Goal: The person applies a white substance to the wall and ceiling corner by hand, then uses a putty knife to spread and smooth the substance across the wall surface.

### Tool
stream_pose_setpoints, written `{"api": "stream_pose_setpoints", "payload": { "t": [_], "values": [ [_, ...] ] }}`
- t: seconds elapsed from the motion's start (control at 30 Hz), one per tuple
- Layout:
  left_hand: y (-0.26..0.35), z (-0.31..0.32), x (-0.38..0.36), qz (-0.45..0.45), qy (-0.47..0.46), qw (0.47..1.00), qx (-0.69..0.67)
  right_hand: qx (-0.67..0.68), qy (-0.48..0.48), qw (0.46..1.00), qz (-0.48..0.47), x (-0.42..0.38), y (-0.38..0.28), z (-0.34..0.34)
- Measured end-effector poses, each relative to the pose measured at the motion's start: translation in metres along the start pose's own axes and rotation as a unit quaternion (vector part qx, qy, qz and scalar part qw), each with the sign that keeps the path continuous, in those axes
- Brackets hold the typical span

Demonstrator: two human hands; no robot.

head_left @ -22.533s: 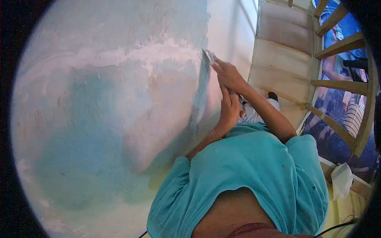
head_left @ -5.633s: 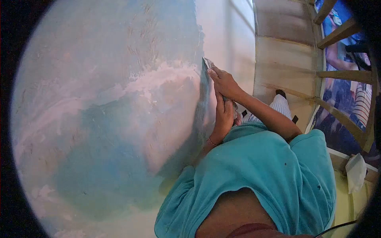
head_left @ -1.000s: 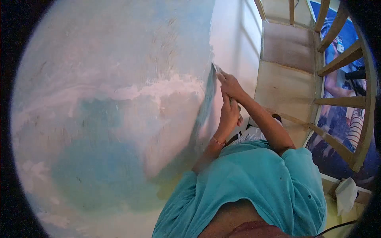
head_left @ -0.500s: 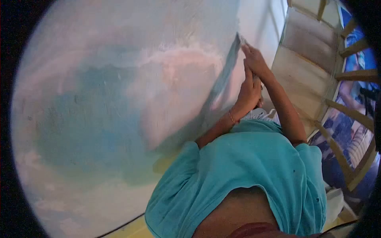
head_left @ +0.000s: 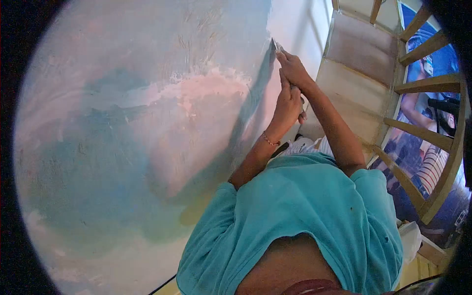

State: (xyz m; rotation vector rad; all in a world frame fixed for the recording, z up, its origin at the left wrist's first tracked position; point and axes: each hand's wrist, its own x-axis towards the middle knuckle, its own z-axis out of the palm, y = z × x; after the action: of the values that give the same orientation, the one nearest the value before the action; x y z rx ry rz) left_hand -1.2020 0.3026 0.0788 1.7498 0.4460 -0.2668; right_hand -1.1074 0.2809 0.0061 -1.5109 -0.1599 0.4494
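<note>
My right hand (head_left: 294, 69) is closed around a putty knife (head_left: 275, 44), whose thin blade rests against the painted wall (head_left: 113, 162) where the bluish paint meets a white strip. Just below it, my left hand (head_left: 288, 105) wears a braided bracelet (head_left: 269, 139) at the wrist. Its index finger points up toward the right hand's heel, while the other fingers curl around something I cannot make out. Pale whitish smears and a pink patch (head_left: 211, 88) mark the wall left of the knife. A dark shadow of the arms falls across the wall.
On the right stands a wooden frame with several slats (head_left: 427, 88), with a blue printed picture (head_left: 432, 162) behind it. Beige panels (head_left: 354, 73) run between wall and frame. A white plastic bag (head_left: 410, 241) lies at lower right. A dark cable (head_left: 164, 284) runs at bottom left.
The view has shifted, so wall and hands appear further left. The knife has slid slightly up the wall along the paint edge, both hands moving together.
</note>
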Motion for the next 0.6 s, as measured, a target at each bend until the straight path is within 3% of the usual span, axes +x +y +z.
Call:
{"api": "stream_pose_setpoints", "payload": {
  "t": [0.07,0.13,0.27,0.3,0.6],
  "values": [
    [-0.003,0.005,0.000,-0.014,0.010,1.000,-0.018,-0.005,-0.020,0.999,0.046,-0.002,-0.011,-0.009],
    [-0.002,0.006,-0.006,-0.052,0.016,0.998,-0.034,-0.071,-0.044,0.996,-0.042,-0.001,0.003,-0.004],
    [-0.010,0.001,-0.012,0.018,0.034,0.996,0.079,-0.051,0.034,0.996,-0.064,-0.005,0.021,0.014],
    [-0.021,-0.002,0.001,0.028,0.036,0.995,0.092,-0.086,-0.017,0.996,-0.029,-0.003,0.006,0.003],
    [-0.017,0.012,0.009,0.001,0.027,0.999,0.043,0.031,-0.004,0.999,-0.038,0.005,0.021,-0.006]
  ]
}}
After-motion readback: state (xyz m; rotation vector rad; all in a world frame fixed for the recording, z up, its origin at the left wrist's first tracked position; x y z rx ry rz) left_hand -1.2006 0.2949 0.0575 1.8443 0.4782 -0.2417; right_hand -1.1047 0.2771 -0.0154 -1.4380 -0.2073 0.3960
